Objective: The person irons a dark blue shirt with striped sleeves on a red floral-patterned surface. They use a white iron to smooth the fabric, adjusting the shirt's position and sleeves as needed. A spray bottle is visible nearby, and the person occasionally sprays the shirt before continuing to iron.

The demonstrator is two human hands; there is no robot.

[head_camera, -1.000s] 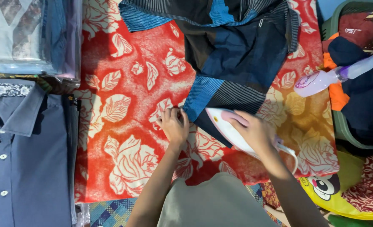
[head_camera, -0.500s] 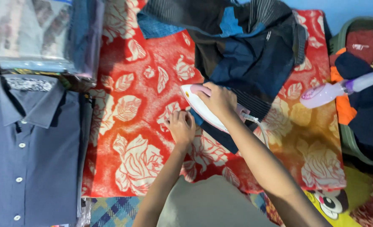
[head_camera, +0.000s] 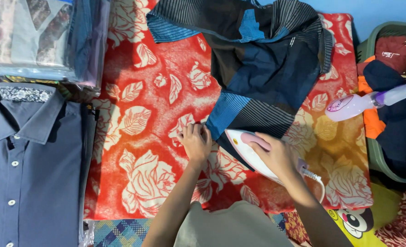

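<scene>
The right hand (head_camera: 278, 158) is closed around the pink handle of a white iron (head_camera: 248, 151), whose tip is set on the lower edge of a dark blue striped garment (head_camera: 262, 77). The left hand (head_camera: 196, 142) is laid flat with fingers together, pressing the garment's corner onto a red floral blanket (head_camera: 139, 128) that serves as the pressing surface. For a good pass, the cloth is best kept taut under the flat hand, with the iron moved away from the fingers and its cord (head_camera: 315, 178) kept off the fabric. A green basket (head_camera: 372, 151) is seen at the right, filled with dark, orange and maroon clothes, with a pale pink and lilac spray bottle (head_camera: 372, 101) resting across them. At the left, a grey-blue buttoned shirt (head_camera: 24, 164) is laid folded, beside clear bags (head_camera: 43, 41) of packed clothing.
</scene>
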